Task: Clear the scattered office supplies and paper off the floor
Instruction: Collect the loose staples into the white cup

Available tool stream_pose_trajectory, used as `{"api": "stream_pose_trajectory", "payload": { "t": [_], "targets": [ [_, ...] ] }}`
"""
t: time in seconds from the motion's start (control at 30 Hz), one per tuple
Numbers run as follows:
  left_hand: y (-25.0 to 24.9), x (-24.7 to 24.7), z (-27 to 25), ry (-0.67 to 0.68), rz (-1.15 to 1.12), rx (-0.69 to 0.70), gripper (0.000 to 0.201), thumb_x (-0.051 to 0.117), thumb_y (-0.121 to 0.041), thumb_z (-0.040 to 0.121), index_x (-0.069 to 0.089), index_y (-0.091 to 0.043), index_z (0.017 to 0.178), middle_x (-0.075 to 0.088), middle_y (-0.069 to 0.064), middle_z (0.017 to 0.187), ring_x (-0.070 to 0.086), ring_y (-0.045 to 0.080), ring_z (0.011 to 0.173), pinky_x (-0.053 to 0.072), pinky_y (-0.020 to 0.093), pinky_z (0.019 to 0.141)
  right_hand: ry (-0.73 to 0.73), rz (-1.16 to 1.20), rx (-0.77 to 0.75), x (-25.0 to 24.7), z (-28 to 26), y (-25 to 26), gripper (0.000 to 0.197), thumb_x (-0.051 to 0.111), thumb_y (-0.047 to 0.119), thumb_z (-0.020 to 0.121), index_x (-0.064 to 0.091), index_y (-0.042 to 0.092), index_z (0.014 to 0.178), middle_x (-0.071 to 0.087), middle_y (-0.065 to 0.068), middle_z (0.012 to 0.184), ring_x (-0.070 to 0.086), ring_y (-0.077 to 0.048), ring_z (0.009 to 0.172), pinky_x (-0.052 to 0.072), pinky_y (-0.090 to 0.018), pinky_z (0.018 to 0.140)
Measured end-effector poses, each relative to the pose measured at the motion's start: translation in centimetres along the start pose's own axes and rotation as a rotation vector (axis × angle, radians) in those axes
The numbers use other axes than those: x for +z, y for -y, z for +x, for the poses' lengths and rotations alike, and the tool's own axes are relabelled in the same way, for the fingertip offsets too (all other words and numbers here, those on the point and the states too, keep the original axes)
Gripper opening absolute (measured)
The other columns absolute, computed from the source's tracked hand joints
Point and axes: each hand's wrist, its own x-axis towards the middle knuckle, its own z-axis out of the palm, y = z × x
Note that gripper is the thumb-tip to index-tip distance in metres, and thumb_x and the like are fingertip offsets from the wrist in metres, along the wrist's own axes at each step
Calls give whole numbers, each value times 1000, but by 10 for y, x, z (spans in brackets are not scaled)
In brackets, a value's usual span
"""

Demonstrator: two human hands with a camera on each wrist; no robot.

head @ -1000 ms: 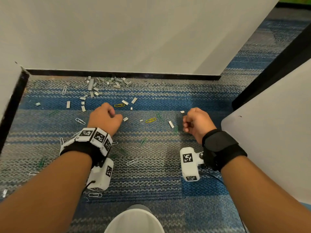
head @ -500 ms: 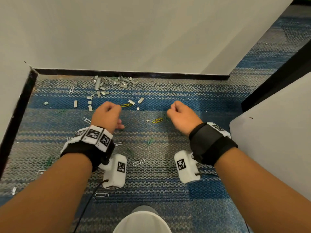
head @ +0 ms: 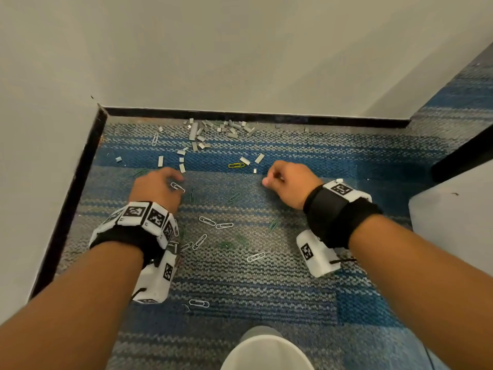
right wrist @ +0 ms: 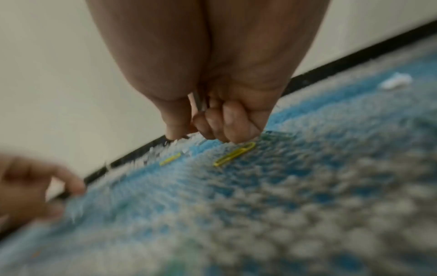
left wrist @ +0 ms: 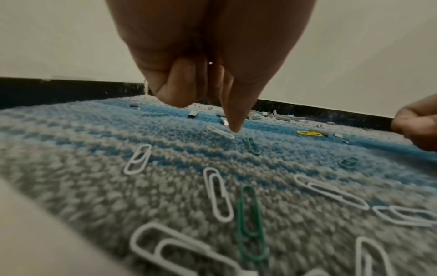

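Paper clips and staple strips lie scattered over the blue-grey carpet (head: 240, 284). My left hand (head: 170, 182) hovers low with its fingers curled; a shiny bit shows inside the fist in the left wrist view. Its thumb tip (left wrist: 234, 128) touches the end of a white paper clip (left wrist: 221, 131). My right hand (head: 266, 180) is curled and pinches a grey staple strip (right wrist: 198, 103) between thumb and fingers. A yellow paper clip (right wrist: 235, 154) lies just under the right hand's knuckles. A second yellow clip (head: 236, 165) lies between the hands.
A pile of staple strips (head: 213, 129) sits against the black baseboard (head: 266, 117). White clips (head: 206, 221) and green clips (head: 234, 198) lie nearer me. A white round container (head: 266, 351) is at the bottom edge. White panels stand left and right (head: 453, 222).
My right hand has moved left and forward over the nearer yellow clip. My left hand has shifted to the white clip on its left.
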Motion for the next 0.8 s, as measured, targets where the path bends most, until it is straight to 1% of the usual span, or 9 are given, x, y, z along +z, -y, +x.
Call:
{"api": "stream_pose_trajectory", "payload": {
  "t": [0.07, 0.13, 0.23, 0.3, 0.37, 0.43, 0.6, 0.7, 0.8],
  "targets": [
    [-2, 2, 1, 16, -1, 22, 17, 70, -20, 81, 65, -22, 97, 64, 10, 90, 53, 23, 68, 42, 28, 67, -9, 159, 54, -3, 3, 1, 20, 49, 30, 95, 47, 18, 79, 50, 1, 72, 45, -15, 65, 31, -29, 59],
    [-6, 5, 3, 59, 13, 54, 19, 71, -26, 80, 64, -23, 98, 63, 7, 95, 53, 22, 69, 44, 29, 67, 32, 329, 124, -5, 7, 5, 26, 44, 28, 97, 42, 19, 72, 51, 1, 69, 42, -15, 59, 38, -29, 62],
    [-10, 8, 9, 71, 26, 63, 16, 67, -32, 83, 63, -25, 97, 57, -1, 80, 50, 13, 60, 41, 25, 58, 24, 606, 211, -5, 13, 12, 24, 43, 20, 94, 39, 15, 71, 54, -5, 72, 37, -17, 53, 37, -29, 52],
    [-8, 7, 14, 22, 19, 39, 12, 64, -31, 85, 62, -24, 95, 55, 0, 66, 49, 14, 54, 36, 23, 46, -24, 533, 194, -4, 19, 14, 19, 45, 17, 92, 39, 15, 74, 54, -9, 74, 40, -19, 56, 39, -32, 55],
    [-5, 4, 17, 12, 37, 13, 7, 61, -25, 87, 61, -23, 94, 55, 4, 63, 50, 19, 52, 38, 23, 45, -56, 295, 122, -3, 25, 15, 8, 42, 17, 94, 46, 13, 88, 55, -11, 81, 48, -25, 69, 41, -35, 66],
    [-4, 1, 19, 40, 74, 15, 7, 59, -20, 89, 60, -24, 94, 55, 5, 65, 50, 21, 53, 39, 25, 46, -44, 74, 50, -1, 30, 17, 16, 41, 18, 96, 53, 10, 103, 56, -11, 88, 55, -29, 85, 39, -34, 71],
    [-25, 2, 26, 98, 98, 171, 14, 61, -25, 87, 62, -22, 100, 65, 9, 91, 57, 28, 75, 48, 33, 69, 64, -163, 11, 0, 37, 25, 24, 61, 28, 89, 55, 13, 107, 62, -11, 106, 57, -29, 99, 44, -31, 80],
    [-52, 15, 30, 137, 110, 291, 24, 61, -30, 86, 59, -26, 110, 65, 11, 99, 60, 31, 89, 51, 38, 81, 48, -127, -19, 1, 37, 24, 16, 59, 28, 89, 57, 15, 98, 62, -9, 93, 58, -27, 92, 44, -29, 73],
    [-77, 34, 34, 172, 117, 338, 37, 59, -32, 88, 51, -33, 124, 63, 10, 111, 59, 32, 102, 51, 43, 87, -85, 116, 41, -4, 36, 20, 12, 50, 23, 90, 47, 20, 79, 52, -2, 72, 51, -25, 76, 34, -29, 62]
  ]
}}
